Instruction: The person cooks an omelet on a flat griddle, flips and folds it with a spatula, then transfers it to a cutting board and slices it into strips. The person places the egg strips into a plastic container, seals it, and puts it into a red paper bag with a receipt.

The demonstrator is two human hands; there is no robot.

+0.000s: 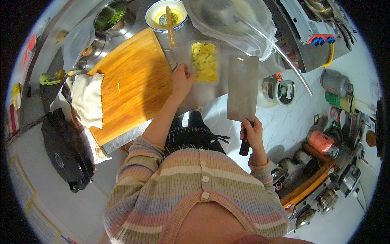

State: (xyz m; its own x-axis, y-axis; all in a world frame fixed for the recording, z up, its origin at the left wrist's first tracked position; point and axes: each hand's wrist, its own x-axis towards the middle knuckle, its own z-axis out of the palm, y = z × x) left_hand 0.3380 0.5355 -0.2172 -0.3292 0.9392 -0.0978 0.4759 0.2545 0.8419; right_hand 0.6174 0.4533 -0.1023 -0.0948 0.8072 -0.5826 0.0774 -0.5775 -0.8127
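Note:
In my right hand (253,131) is the dark handle of a Chinese cleaver (242,91). Its broad blade points away from me, upright in the view, with a small pale scrap near its far edge. My left hand (182,80) has its fingers curled, between the wooden cutting board (131,88) and a clear plastic container of yellow egg pieces (204,61). Whether anything is pinched in those fingers cannot be seen. On the board lies one thin yellow strip (118,86). A metal loop handle (171,59) shows at the board's right edge.
Wooden chopsticks (170,27) rest across a blue-and-white bowl (152,15). A steel pot (105,24) holds chopped greens. At the board's left lies a white cloth (88,99). A plastic-covered pan (219,24) with a long metal handle (294,70) extends past the counter. A gas cylinder (277,91) stands below.

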